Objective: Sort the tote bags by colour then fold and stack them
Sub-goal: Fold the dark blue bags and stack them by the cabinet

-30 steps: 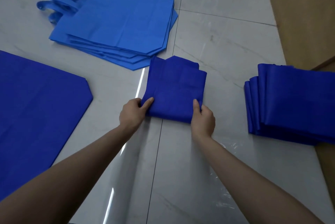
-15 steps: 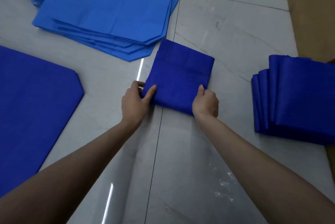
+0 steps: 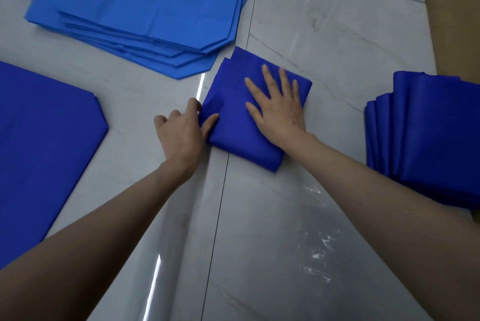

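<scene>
Grey marble-look tile floor (image 3: 324, 35), glossy, faint dark veins. Dark tile joint (image 3: 220, 203) running near to far. Bright light streaks (image 3: 153, 284) reflected beside joint. White scuff marks (image 3: 319, 255) near right. Brown board (image 3: 454, 22) along far-right edge.

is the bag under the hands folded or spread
Folded: the dark blue tote bag is a small layered square; right hand presses flat on it, left hand pinches its edge.
</scene>
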Demonstrator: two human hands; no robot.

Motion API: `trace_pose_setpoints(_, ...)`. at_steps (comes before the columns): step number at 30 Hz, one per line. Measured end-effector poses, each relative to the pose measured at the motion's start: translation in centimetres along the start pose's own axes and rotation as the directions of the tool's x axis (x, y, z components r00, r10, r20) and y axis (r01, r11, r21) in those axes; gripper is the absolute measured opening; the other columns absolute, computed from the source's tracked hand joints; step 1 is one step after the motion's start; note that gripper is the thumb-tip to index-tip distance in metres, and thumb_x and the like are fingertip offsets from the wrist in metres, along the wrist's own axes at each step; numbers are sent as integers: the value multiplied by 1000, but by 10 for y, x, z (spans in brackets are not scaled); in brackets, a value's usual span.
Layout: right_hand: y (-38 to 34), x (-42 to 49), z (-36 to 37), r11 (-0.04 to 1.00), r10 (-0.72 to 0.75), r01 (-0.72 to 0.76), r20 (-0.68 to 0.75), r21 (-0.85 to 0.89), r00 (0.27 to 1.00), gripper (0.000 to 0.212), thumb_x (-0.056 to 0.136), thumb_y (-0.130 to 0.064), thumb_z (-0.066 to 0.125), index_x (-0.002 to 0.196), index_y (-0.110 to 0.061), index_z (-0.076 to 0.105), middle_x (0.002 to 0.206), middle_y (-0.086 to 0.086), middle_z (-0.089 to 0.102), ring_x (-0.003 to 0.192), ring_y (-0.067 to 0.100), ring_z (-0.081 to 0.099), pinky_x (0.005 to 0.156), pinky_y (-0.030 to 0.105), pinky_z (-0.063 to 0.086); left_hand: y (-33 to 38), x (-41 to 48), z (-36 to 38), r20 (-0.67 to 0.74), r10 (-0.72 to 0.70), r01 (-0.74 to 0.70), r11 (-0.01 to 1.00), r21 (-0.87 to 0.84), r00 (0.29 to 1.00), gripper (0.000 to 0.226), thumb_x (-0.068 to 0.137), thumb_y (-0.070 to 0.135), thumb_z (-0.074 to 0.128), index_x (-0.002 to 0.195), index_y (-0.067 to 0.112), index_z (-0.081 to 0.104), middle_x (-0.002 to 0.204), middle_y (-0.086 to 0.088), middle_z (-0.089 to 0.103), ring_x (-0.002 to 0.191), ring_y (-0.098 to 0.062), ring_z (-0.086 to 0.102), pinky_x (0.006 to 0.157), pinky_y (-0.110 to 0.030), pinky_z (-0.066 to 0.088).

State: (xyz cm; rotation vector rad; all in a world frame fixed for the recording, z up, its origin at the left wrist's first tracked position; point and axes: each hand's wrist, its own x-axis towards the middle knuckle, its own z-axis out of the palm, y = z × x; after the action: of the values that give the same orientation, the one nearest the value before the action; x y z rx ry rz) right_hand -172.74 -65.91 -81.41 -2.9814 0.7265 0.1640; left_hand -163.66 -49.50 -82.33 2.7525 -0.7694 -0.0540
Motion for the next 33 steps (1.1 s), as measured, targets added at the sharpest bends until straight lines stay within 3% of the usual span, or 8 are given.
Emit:
trace_pose_setpoints(3,2,7,17,995,97,-96,69,-8,993,53,99,-53,14,149,-40,3,160,-1,-5,146,28,-6,117,47,-3,4,6,0,-62,-19,23,998,53,998,51,93,48,47,134,18,41,129,-14,46,120,-32,39,103,-46,21)
trace_pose_setpoints(7,-3,4,26,992,128,-128,0,-16,992,53,99,-52,16,149,-41,6,160,0,-2,146,28,-3,116,48,0,32,-7,19,26,222,-222,975,-19,975,53,98,43,27,145,19,32,157,-7,15,145,-24,8,114,-46,-2)
trace_pose_setpoints(13,12,30,15,998,30,-37,-150,-44,988,56,93,-50,20,140,-29,43,141,11,43,117,37,45,94,48,35,27,-13,38,150,209,-214,977,15,966,84,84,72,18,150,20,17,159,-7,3,146,-25,-4,113,-50,2)
trace_pose_setpoints(16,20,50,14,992,-113,111,-28,-61,993,52,99,-48,19,150,-38,12,159,3,10,141,32,17,111,55,14,30,-12,35,194,208,-219,975,35,959,94,77,79,15,151,21,11,159,-6,-2,145,-25,-7,113,-50,0)
trace_pose_setpoints(18,21,53,20,989,-137,136,-6,-52,991,53,99,-50,16,149,-41,2,160,-5,-1,144,30,10,113,52,12,30,-12,34,212,209,-223,974,47,955,96,75,81,14,151,22,7,159,-5,-6,145,-24,-11,113,-49,-4)
trace_pose_setpoints(21,17,48,22,989,-71,61,-69,-133,995,56,98,-49,12,151,-34,7,160,-5,6,135,33,27,103,45,27,29,-11,35,202,215,-231,971,59,955,95,77,79,15,151,19,11,158,-8,-2,145,-25,-8,112,-48,-8)
trace_pose_setpoints(28,-2,12,9,969,216,-209,44,-130,975,61,99,-49,15,152,-24,2,159,4,5,118,34,36,86,40,36,37,-46,14,238,145,-125,987,-97,960,88,78,59,3,150,9,7,158,-9,-7,145,-23,-13,111,-34,-12)
trace_pose_setpoints(33,-11,-72,8,966,246,-237,80,-108,966,67,96,-54,21,148,-12,24,140,15,37,108,29,46,70,35,41,9,-65,10,176,238,-232,971,-52,955,69,91,50,21,142,6,37,153,-15,26,143,-33,18,114,-43,12)
